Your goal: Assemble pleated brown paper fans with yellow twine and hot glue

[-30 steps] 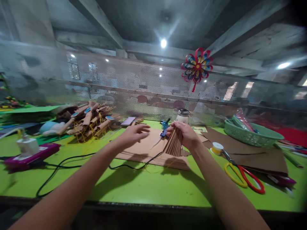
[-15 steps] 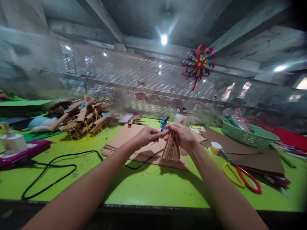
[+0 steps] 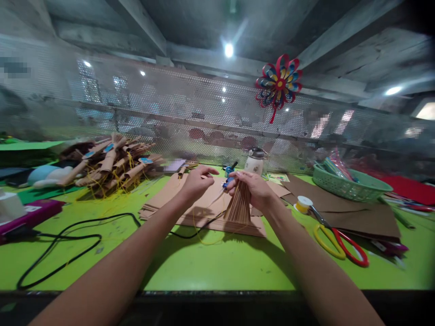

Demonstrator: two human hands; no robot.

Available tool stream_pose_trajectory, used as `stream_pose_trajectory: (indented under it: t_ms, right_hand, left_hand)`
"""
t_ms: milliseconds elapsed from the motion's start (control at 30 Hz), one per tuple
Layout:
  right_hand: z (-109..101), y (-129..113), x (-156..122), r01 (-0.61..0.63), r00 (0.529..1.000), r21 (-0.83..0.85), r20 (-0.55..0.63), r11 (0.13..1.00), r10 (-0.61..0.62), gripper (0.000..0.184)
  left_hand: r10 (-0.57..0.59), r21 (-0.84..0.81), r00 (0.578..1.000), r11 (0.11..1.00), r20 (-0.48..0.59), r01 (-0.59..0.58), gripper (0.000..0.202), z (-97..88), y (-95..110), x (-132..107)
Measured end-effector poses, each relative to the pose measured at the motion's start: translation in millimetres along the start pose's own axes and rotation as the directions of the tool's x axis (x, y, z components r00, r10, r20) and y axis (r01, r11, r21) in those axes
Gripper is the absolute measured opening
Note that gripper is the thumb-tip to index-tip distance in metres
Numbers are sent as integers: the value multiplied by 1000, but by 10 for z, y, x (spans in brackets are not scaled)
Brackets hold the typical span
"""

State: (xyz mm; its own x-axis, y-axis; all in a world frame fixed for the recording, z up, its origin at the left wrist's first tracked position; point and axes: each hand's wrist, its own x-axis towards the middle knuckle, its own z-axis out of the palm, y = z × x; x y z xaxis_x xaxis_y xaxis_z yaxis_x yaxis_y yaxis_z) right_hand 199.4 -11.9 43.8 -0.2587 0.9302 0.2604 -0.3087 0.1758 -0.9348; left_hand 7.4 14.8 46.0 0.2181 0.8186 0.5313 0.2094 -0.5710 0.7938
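My right hand [image 3: 254,186] grips the top of a bundle of pleated brown paper [image 3: 239,206], whose folds fan out downward over stacked brown paper sheets [image 3: 166,199]. A small blue piece [image 3: 227,182] shows at that hand's fingertips; what it is I cannot make out. To the left, my left hand [image 3: 200,182] hovers above the sheets, fingers apart and nothing visible in them. A thin yellow thread [image 3: 204,243] loops down in front of the stack onto the green table. Behind my right hand stands a white bottle with a dark lid [image 3: 254,160].
Scissors [image 3: 340,242] and a spool of yellow thread [image 3: 302,204] lie at right, beside dark brown sheets [image 3: 380,222] and a green basket [image 3: 353,185]. Rolled paper pieces [image 3: 112,163] are heaped at left. A black cable [image 3: 91,222] runs from a purple power strip [image 3: 37,215].
My left hand has come away from the bundle, moving left, and its fingers have spread. My right hand still holds the pleated paper. The view has shifted slightly.
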Motion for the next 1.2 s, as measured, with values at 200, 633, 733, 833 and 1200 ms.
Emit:
stream_pose_trajectory:
  t_ms: [200,633,733,833,1200]
  right_hand:
    - [6,15,43,0,990,-15,-140,1000,-2,14]
    - [13,-44,39,24,979,-6,-200,1000,-24,15]
    - [5,-78,23,20,980,-12,-198,1000,-22,16]
    - [-20,-75,20,6,986,-19,-168,1000,-10,17]
    - [-2,-98,-22,-46,997,-42,-67,998,43,21]
  left_hand:
    - [-226,-294,845,868,485,401,32,132,77,-139]
    - [-153,-567,672,421,725,708,49,531,68,-424]
    - [-116,-590,676,396,728,703,50,558,57,-440]
    - [-137,-607,703,408,698,682,46,576,36,-447]
    - [-239,-592,716,426,656,684,35,566,109,-466]
